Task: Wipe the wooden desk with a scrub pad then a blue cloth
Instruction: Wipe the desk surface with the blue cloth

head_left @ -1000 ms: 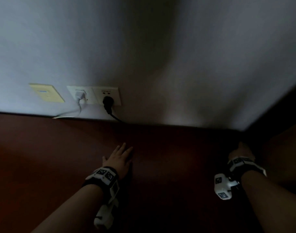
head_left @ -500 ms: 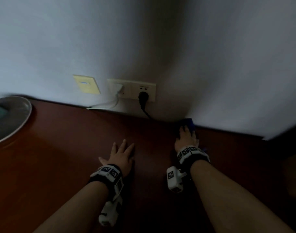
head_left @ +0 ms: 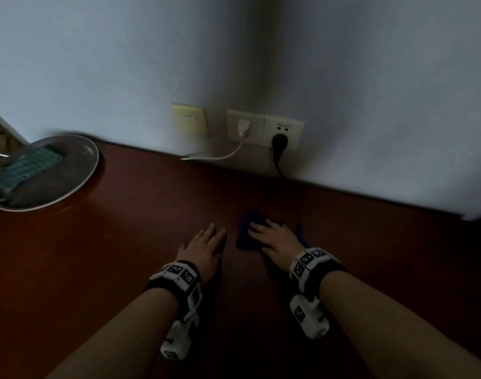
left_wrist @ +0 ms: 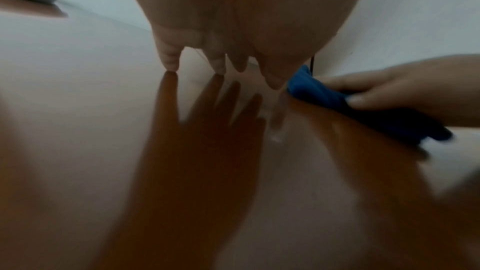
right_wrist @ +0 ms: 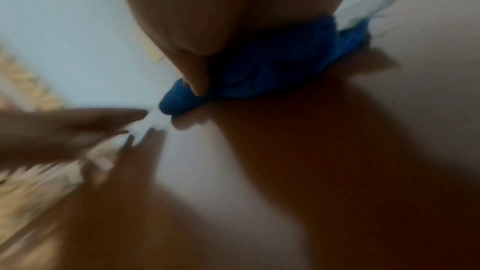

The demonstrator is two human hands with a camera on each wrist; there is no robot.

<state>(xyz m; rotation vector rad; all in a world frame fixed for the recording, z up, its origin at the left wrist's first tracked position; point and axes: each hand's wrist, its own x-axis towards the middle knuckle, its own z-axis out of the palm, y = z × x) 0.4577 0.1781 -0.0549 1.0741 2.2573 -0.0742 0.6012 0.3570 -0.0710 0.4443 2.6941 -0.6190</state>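
Observation:
The blue cloth (head_left: pixel 245 234) (left_wrist: pixel 319 89) (right_wrist: pixel 259 69) lies folded on the dark red-brown wooden desk (head_left: pixel 97 242), mostly hidden under my right hand (head_left: pixel 272 239). That hand presses flat on the cloth with straight fingers (left_wrist: pixel 363 98). My left hand (head_left: pixel 204 247) rests flat on the bare desk just left of the cloth, with its fingertips (left_wrist: pixel 170 63) touching the wood. A green scrub pad (head_left: pixel 26 168) lies in a grey round dish (head_left: pixel 78 176) at the far left of the desk.
The white wall (head_left: pixel 370 105) runs along the back of the desk. On it sit a yellow switch plate (head_left: pixel 188 119) and a double socket (head_left: pixel 264 129), with a white plug and cable (head_left: pixel 228 154) and a black plug and cable (head_left: pixel 279 149).
My right hand has swept the blue cloth from the far right of the desk leftward, then back from the wall toward me, ending beside my left hand. The left hand stayed flat in place.

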